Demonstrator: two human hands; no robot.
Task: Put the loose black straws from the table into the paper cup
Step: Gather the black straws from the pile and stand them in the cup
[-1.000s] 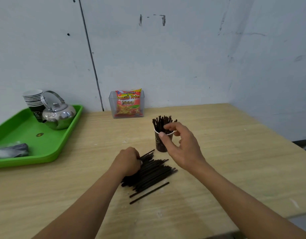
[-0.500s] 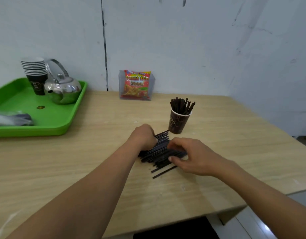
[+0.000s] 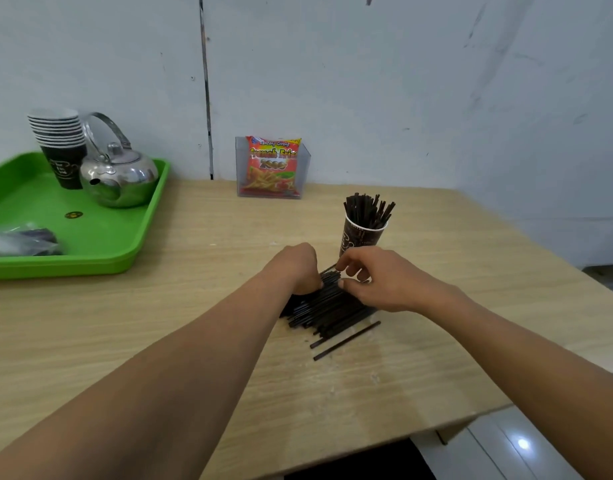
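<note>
On the table (image 3: 201,244), loose straws (image 3: 329,315) lying diagonally

left hand (image 3: 298,268) rests on black straws (image 3: 329,313); right hand (image 3: 377,278) pinches them

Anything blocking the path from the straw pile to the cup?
Nothing visible. The cup stands upright just behind the pile; the left hand and right hand are at the pile. Straws already in the cup fill much of its mouth.
</note>
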